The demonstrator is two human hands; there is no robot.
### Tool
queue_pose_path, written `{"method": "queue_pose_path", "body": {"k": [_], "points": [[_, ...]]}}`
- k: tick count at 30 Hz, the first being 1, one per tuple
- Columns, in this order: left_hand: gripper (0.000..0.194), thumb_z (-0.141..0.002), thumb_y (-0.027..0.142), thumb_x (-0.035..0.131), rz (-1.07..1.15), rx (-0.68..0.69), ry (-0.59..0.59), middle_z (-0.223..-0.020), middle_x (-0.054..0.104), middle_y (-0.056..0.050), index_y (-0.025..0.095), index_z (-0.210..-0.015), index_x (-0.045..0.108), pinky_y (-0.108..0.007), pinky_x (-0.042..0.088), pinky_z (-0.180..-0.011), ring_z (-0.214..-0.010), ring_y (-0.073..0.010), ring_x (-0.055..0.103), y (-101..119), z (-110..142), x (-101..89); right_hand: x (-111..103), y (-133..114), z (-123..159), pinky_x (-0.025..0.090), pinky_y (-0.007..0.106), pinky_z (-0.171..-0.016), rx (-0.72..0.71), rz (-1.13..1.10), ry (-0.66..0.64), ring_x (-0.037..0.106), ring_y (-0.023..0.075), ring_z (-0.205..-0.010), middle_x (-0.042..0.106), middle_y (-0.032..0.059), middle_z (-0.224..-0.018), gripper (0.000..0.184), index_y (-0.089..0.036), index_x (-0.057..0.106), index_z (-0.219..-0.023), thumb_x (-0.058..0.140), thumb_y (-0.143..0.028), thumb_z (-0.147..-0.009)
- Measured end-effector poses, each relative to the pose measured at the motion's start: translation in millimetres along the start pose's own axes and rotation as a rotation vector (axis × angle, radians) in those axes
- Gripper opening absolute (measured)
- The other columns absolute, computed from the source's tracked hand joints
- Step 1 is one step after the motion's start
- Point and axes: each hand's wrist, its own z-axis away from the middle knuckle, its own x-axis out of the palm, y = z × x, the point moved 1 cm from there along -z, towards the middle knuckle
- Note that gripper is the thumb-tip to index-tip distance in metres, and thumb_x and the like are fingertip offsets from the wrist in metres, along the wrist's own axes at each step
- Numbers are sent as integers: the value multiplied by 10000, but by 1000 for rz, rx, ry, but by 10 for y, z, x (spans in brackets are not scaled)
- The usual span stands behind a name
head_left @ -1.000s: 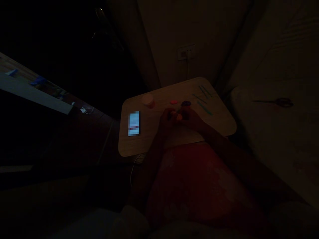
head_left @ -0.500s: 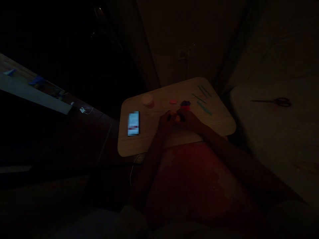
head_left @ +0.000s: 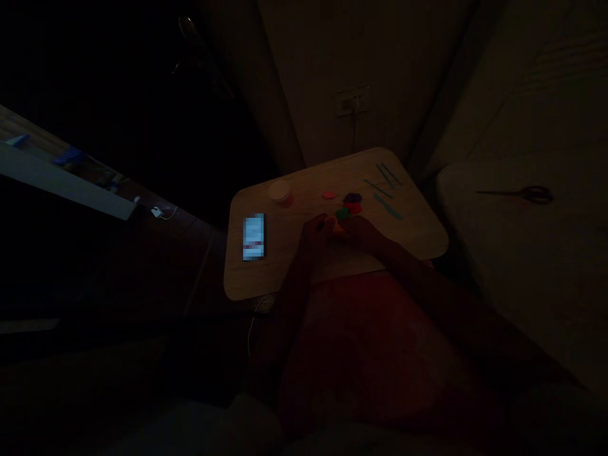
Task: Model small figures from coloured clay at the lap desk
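The room is very dark. My left hand and my right hand are close together over the middle of a rounded wooden tabletop. A small orange lump shows between them, though what each hand grips is hidden. Just above my right fingers lie a green piece and a dark purple piece on a red piece. A flat orange-pink disc lies beyond my left hand. Farther left stands a pale round jar.
A lit phone lies at the table's left. Several thin teal tools lie at the right. A pair of scissors rests on a pale cushion to the right. A wall socket with a cord is behind the table.
A green piece now shows beside the purple and red pieces, where my right hand covered that spot earlier. My right hand sits slightly lower and farther from them.
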Motion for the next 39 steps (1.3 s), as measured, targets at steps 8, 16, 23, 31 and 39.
{"method": "queue_pose_path", "body": {"k": [8, 16, 23, 31, 39], "points": [[582, -912, 759, 612, 7, 7, 2, -734, 586, -7, 191, -785, 610, -282, 431, -632, -706, -156, 528, -83, 14, 17, -52, -74, 13, 300, 313, -606, 4, -43, -15, 489, 163, -615, 579, 17, -621, 572, -194, 623, -660, 601, -691, -943], [489, -827, 636, 781, -2, 3, -96, -853, 714, -38, 171, -959, 711, -281, 491, -673, -758, -176, 613, -62, 29, 6, -30, -21, 10, 331, 297, -597, -43, -16, 9, 516, 161, -616, 635, 25, -651, 401, -190, 644, -674, 583, -499, -921], [470, -822, 631, 789, 20, -25, -78, -769, 692, -16, 168, -847, 714, -265, 482, -612, -688, -152, 586, -13, 25, 4, -5, 3, 20, 430, 330, -697, -45, -21, 5, 622, 226, -739, 727, 58, -765, 297, -212, 777, -807, 647, -463, -901], [516, -827, 677, 753, 84, -45, -53, -655, 601, 5, 179, -729, 661, -266, 431, -568, -613, -136, 514, -7, 32, 3, -34, -81, 15, 355, 305, -633, -34, -31, -40, 566, 186, -674, 681, 41, -707, 464, -198, 731, -755, 660, -628, -916], [640, -888, 792, 581, 118, -14, -51, -793, 704, -58, 171, -782, 695, -315, 525, -712, -768, -196, 641, -74, 22, 30, -78, -131, 22, 300, 297, -592, 7, -137, 1, 451, 137, -620, 524, 0, -647, 634, -190, 586, -674, 523, -758, -949]]}}
